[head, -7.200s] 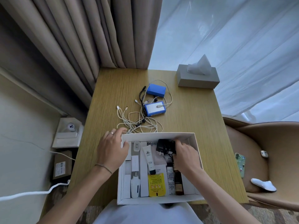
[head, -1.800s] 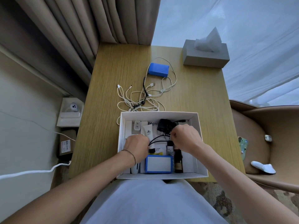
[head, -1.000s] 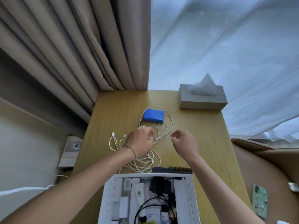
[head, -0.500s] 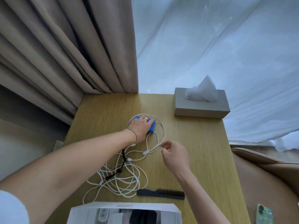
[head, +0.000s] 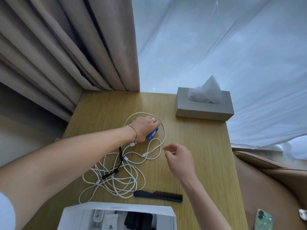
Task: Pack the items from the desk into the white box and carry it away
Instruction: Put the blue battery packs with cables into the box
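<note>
Left hand (head: 144, 128) grips blue power bank (head: 152, 134) on table (head: 207, 155), beyond white box (head: 116, 208). Right hand (head: 178, 159) loosely curled, empty, just beside white cables (head: 116, 171); left is nearer.

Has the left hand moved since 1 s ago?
Yes. The left hand has gone farther up the desk, toward the tissue box, off the white cables and onto the blue box, which it now grips.

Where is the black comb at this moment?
The black comb lies flat on the desk, between the white cables and the white box.
</note>
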{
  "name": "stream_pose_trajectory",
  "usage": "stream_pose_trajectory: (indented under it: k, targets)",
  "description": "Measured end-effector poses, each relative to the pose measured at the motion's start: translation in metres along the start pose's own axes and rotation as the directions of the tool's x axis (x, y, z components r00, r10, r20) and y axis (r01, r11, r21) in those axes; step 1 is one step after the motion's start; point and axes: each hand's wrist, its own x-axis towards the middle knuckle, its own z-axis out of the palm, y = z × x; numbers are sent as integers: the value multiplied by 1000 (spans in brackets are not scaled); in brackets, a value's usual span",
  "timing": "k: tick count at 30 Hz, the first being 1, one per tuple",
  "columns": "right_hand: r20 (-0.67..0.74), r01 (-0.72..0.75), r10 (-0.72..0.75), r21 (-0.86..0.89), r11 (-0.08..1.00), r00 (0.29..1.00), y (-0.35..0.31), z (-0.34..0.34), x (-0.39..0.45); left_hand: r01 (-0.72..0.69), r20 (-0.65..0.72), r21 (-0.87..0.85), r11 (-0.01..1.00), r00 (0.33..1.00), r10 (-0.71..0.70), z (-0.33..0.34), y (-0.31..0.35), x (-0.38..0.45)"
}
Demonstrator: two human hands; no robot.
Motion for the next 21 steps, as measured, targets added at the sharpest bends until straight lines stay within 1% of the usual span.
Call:
stream_pose_trajectory:
  k: [4,9,11,14,16,18,21]
  targets:
    - [8,14,-14,12,1000,1000,-8,-5,-6,-46,-118,-88,995,992,35,-10,-6,-25]
    - [28,45,-47,56,997,999,-25,-13,-8,-13,-288,-239,971,956,-59,-30,-2,-66]
    - [43,62,-68,129,990,997,-35,-17,-6,-14,-388,-311,950,915,-113,-38,3,-86]
    - [160,73,-120,273,959,980,-51,-19,-8,-41,-498,-427,903,844,-197,-48,8,-113]
    - [240,44,-140,365,930,961,-61,-18,-13,-49,-521,-481,875,819,-241,-55,11,-129]
    - [271,32,-157,414,910,950,-69,-14,-17,-66,-539,-544,836,792,-288,-60,13,-143]
    - [314,-20,-167,516,856,934,-82,-8,-23,-120,-552,-677,726,735,-393,-69,17,-163]
